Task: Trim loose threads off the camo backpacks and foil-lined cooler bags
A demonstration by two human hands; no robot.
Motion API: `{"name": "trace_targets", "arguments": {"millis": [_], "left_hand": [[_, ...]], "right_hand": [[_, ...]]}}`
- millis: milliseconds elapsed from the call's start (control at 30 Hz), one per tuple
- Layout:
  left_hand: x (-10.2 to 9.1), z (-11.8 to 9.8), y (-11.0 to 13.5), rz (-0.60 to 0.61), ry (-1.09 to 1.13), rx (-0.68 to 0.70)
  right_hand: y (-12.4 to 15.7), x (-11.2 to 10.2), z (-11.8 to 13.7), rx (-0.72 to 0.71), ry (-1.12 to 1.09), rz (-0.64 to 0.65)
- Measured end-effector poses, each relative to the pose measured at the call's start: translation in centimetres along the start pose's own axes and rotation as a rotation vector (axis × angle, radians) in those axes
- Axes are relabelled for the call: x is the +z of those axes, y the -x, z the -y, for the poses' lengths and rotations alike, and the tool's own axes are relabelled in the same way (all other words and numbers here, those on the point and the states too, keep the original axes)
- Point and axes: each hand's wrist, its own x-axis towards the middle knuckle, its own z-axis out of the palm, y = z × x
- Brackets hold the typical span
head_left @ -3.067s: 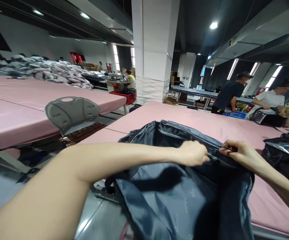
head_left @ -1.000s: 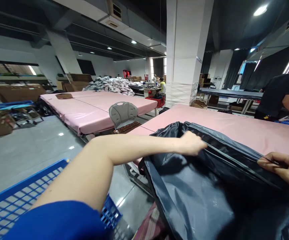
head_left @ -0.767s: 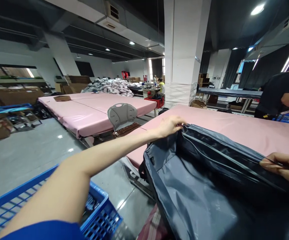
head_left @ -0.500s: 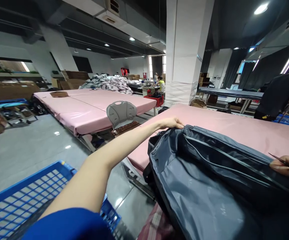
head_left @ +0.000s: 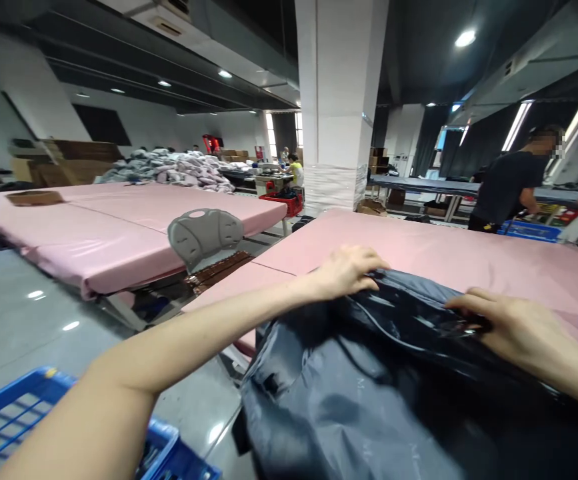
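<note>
A dark bag (head_left: 339,400) with a grey printed lining lies opened in front of me, over the near edge of a pink-covered table (head_left: 399,237). My left hand (head_left: 351,270) is closed on the far rim of the bag, at its left part. Farther right along the same rim, my right hand (head_left: 499,323) pinches the fabric. A small shiny bit of a thin, dark pointed tool, perhaps snips, shows at its fingers; most of it is hidden. Between the hands, the bag's inner pocket edge and dark lining are smeared by motion.
Blue plastic crates (head_left: 19,407) stand on the floor at lower left. A grey-backed chair (head_left: 206,237) sits between this table and another pink table (head_left: 133,243). Behind are a white pillar (head_left: 336,107) and a heap of bundles (head_left: 173,167). A co-worker (head_left: 509,177) stands at right.
My right hand has moved left along the rim, closer to my left hand, and the pointed tool is now mostly hidden. The bag has shifted and folded. The view has turned right.
</note>
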Motion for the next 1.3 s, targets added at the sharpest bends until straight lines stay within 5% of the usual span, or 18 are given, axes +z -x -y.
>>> {"name": "trace_targets", "arguments": {"millis": [100,267,400,633,733,900,1000,1133,1300], "left_hand": [[1.4,-2.7,-0.3,-0.017,-0.220,0.329],[2.9,-2.0,1.9,-0.128,-0.349,0.637],[2.7,-2.7,2.2,-0.139,-0.431,0.617],[1.8,-7.3,-1.1,-0.030,-0.293,0.427],[2.1,-8.4,-2.2,0.050,-0.293,0.462],[2.9,-9.5,-2.5,0.018,-0.415,0.524],[3.4,-9.7,-2.5,-0.020,-0.482,0.566],[4.2,-9.2,-2.3,-0.098,-0.475,0.466],[4.9,-8.8,-1.7,-0.208,-0.365,0.396]], "right_hand": [[-0.3,-0.2,2.7,-0.219,0.198,-0.080],[2.5,-0.1,4.0,-0.476,0.335,-0.269],[3.2,0.2,4.2,-0.471,0.331,-0.281],[2.9,0.2,4.3,-0.489,0.346,-0.310],[3.0,0.0,4.3,-0.486,0.328,-0.317],[3.2,-0.2,4.5,-0.462,0.256,-0.292],[3.4,-0.4,4.2,-0.373,0.112,-0.221],[4.0,-1.3,3.1,0.018,-0.183,-0.178],[4.2,-2.9,2.5,0.392,-0.107,-0.082]]}}
